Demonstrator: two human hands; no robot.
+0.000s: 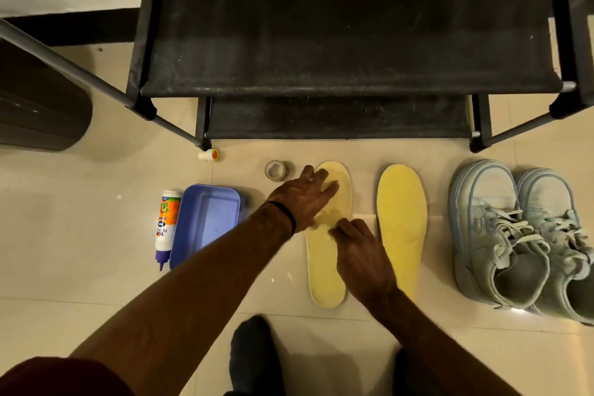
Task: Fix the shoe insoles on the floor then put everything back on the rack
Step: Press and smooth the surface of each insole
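Two yellow insoles lie on the tiled floor in front of the black shoe rack [350,87]. My left hand [305,196] lies flat on the toe half of the left insole [324,270], fingers spread. My right hand [360,254] rests on the middle of that same insole, fingertips pressing near its centre. The right insole [401,219] lies untouched beside it. A pair of pale blue sneakers [520,241] stands at the far right, laces loose.
A glue bottle [165,225] lies left of a blue plastic tray [205,222]. A roll of clear tape [275,170] and a small white cap [210,155] sit near the rack's foot. A dark bin [35,106] stands at the left. My socked foot [254,357] is below.
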